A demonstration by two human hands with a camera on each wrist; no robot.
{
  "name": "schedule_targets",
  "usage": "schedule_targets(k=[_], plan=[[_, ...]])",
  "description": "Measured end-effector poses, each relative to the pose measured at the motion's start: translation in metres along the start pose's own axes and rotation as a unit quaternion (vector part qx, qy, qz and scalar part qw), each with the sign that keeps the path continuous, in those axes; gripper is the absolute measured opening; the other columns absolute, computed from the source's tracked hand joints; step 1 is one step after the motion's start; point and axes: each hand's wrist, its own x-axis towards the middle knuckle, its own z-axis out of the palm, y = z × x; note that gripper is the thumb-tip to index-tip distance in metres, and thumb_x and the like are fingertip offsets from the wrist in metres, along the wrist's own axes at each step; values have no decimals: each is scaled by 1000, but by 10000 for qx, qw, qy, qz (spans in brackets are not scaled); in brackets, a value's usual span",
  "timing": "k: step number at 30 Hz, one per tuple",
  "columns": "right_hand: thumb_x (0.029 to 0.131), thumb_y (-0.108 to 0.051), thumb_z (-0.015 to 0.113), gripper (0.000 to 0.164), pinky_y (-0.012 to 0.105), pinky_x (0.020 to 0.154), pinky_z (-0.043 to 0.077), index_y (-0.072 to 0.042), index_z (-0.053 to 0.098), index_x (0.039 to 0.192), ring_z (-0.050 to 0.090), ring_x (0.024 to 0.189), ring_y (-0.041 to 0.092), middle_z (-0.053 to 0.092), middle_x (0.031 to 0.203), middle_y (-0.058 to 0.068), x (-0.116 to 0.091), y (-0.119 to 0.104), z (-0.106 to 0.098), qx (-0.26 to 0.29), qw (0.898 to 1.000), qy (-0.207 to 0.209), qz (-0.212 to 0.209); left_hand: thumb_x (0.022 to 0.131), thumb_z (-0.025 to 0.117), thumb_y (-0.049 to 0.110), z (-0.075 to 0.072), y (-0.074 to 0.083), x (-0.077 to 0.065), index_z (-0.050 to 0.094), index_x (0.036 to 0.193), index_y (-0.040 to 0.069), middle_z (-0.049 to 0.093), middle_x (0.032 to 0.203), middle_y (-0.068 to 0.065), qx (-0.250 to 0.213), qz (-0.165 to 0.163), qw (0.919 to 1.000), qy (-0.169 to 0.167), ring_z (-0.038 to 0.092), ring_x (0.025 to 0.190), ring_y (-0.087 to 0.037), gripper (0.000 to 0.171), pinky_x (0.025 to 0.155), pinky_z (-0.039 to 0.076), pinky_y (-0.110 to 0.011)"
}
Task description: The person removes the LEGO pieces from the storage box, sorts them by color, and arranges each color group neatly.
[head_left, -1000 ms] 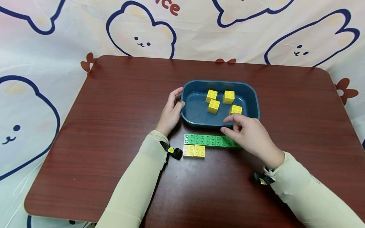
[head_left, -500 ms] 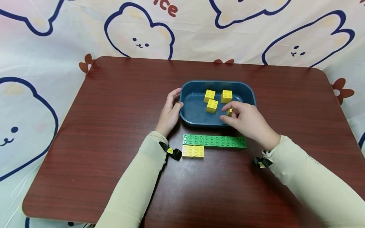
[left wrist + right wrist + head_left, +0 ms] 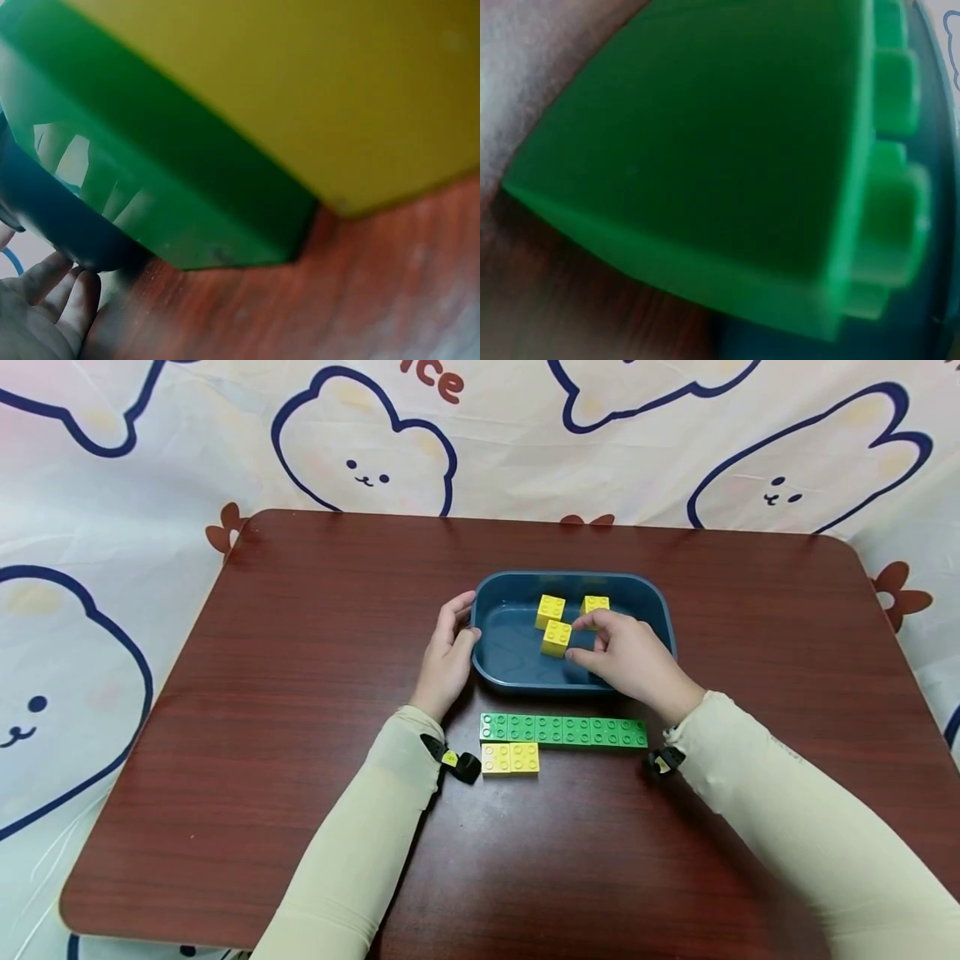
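My left hand (image 3: 446, 656) rests against the left end of a dark blue plastic bin (image 3: 510, 683), its thumb at the rim and its fingers along the outer wall. Over the bin's right half hovers my right hand (image 3: 630, 656). Its thumb and index finger are spread beside a yellow toy brick (image 3: 556, 640); I cannot tell if they touch it. Behind that one lie a second yellow brick (image 3: 550, 610) and a third (image 3: 596, 603), partly covered by the hand. The hand hides the bin floor beneath it.
In front of the bin stands a row of green toy bricks (image 3: 562, 730). Two pale yellow bricks (image 3: 510, 760) sit against its left end. All are on a brown wooden table (image 3: 315, 710). A printed cloth (image 3: 525, 460) hangs behind.
My right hand has moved up and left from the bin's front edge to the yellow bricks inside, uncovering the green row and covering one yellow brick. The left hand stays at the bin.
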Motion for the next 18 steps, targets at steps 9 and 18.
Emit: schedule_targets(k=[9, 18], plan=[[94, -32, 71, 46, 38, 59, 41, -12, 60, 133, 51, 66, 24, 57, 80, 9, 9, -2, 1, -299, 9993, -194, 143, 101, 44, 11, -1, 0, 0, 43, 149, 25, 49, 147, -3, -151, 78, 9998, -43, 49, 133, -15, 50, 109, 39, -40], [94, -33, 70, 42, 37, 54, 43, -13, 64, 130, 54, 64, 23, 60, 73, 7, 11, -9, 2, -704, 9971, -139, 266, 102, 45, 12, -1, 0, 0, 43, 149, 28, 49, 147, -1, -166, 51, 9998, -118, 48, 133, -12, 50, 109, 39, -38]])
